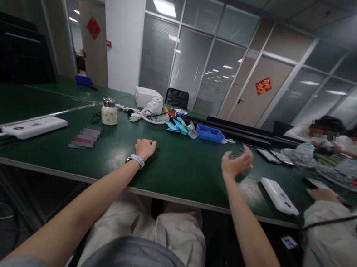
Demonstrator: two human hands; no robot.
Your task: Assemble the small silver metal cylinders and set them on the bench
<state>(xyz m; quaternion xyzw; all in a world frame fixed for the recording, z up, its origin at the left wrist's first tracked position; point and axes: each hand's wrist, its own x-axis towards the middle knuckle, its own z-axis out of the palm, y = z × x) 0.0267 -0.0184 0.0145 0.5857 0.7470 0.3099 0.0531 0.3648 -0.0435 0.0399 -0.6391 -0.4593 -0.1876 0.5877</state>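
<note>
My left hand, with a watch on its wrist, rests closed on the green table. Its fingers curl under, so whatever they hold, if anything, is hidden. A tiny dark piece lies just beside it. Over to the right, my right hand is raised a little with thumb and bent fingers apart, and nothing shows between them. Small dark bits are close to its fingers. Beyond both hands lie light-blue fan blades, a white fan part with a round grille and a blue tray.
At left are a cream cup, a blurred flat item and a white power strip-like device with cables. A white device lies at right, near a co-worker's sleeve. A white box stands behind.
</note>
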